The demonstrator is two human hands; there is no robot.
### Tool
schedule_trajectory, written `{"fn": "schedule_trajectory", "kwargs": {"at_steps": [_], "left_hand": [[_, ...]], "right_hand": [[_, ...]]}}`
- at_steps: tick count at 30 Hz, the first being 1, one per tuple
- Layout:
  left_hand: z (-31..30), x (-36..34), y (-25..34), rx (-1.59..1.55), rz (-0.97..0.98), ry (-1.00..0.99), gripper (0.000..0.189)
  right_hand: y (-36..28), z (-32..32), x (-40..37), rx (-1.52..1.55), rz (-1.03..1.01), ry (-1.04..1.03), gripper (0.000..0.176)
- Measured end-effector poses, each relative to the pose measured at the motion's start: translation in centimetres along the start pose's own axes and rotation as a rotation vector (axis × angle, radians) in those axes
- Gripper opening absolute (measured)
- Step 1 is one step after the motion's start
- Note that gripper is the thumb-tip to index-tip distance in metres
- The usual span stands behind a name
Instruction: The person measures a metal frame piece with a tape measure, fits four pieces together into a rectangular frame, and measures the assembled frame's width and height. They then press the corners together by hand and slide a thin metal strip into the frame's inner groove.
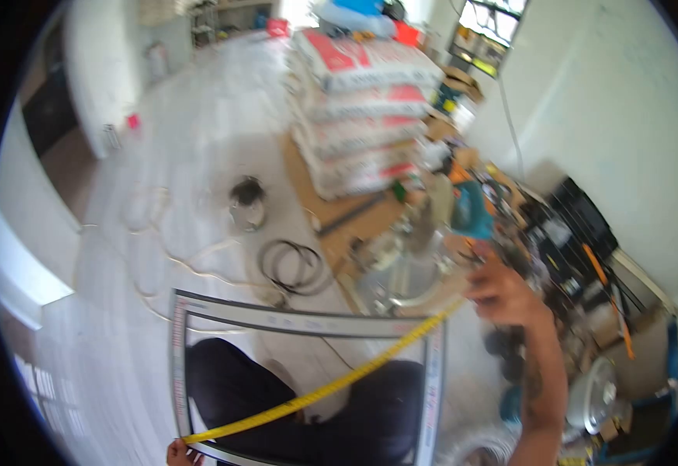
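Note:
A rectangular frame (pixel 435 388) with dark edges and pale printed strips lies over my legs. A yellow tape measure (pixel 308 400) stretches slantwise across it, from the lower left corner up past the upper right corner. At the lower left, my left hand (pixel 183 453) is closed on the tape's end against the frame's corner; part of this hand is cut off by the picture's edge. Beyond the upper right corner, my right hand (pixel 507 291) is raised, its fingers curled at the tape's other end. Blur hides the tape's case there.
Stacked white and red bags (pixel 370 116) stand ahead on brown board. A coiled black cable (pixel 291 266) and pale cord (pixel 199 268) lie on the floor. At right are a teal container (pixel 472 210), a black case (pixel 582 217), an orange-handled tool (pixel 609 299) and a lidded bucket (pixel 593 396).

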State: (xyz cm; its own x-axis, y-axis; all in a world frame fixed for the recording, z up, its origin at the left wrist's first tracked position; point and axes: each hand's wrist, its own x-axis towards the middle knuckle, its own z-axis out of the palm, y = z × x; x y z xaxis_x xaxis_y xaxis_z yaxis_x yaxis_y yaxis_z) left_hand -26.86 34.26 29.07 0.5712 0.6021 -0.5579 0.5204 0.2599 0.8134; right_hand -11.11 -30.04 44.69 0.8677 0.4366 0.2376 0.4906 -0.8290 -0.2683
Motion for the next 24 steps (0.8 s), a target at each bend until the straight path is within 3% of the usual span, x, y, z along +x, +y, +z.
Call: {"fn": "schedule_trajectory", "kwargs": {"at_steps": [2,5,9,11,15,17,19,21,23,24], "left_hand": [[-0.8,1.2,-0.5,0.106,0.006,0.051,0.042],[-1.6,1.4,1.1,0.469,0.29,0.03,0.046],[-2.7,5.6,1.6,0.445,0.388,0.073,0.044],[-2.1,7.5,3.0,0.027,0.452,-0.055,0.039],[1.6,10.6,6.7,0.121,0.346,-0.366,0.06],[4.2,10.9,8.7,0.249,0.237,-0.516,0.06],[6.6,12.0,9.8,0.351,0.152,-0.511,0.057],[9.1,11.5,10.7,0.26,0.251,-0.629,0.054],[10.0,11.1,11.2,0.291,0.215,-0.624,0.052],[10.5,10.8,11.5,0.318,0.188,-0.632,0.05]], "right_hand": [[-1.2,-0.3,0.0,0.007,0.036,0.023,0.032],[-3.1,-0.8,-0.1,0.035,0.127,0.007,0.029],[-5.5,-1.4,-2.0,0.033,0.112,0.033,0.027],[-6.4,-1.7,-3.9,0.063,0.175,0.07,0.028],[-7.4,-1.4,-10.7,0.171,0.397,0.046,0.027],[-8.7,-0.5,-14.1,0.238,0.629,0.147,0.03],[-8.6,0.9,-18.2,0.252,0.653,0.18,0.03],[-9.9,2.8,-21.6,0.265,0.679,0.237,0.031],[-12.2,3.7,-24.4,0.555,0.991,0.378,0.032],[-12.5,4.4,-26.6,0.556,0.99,0.381,0.032]]}}
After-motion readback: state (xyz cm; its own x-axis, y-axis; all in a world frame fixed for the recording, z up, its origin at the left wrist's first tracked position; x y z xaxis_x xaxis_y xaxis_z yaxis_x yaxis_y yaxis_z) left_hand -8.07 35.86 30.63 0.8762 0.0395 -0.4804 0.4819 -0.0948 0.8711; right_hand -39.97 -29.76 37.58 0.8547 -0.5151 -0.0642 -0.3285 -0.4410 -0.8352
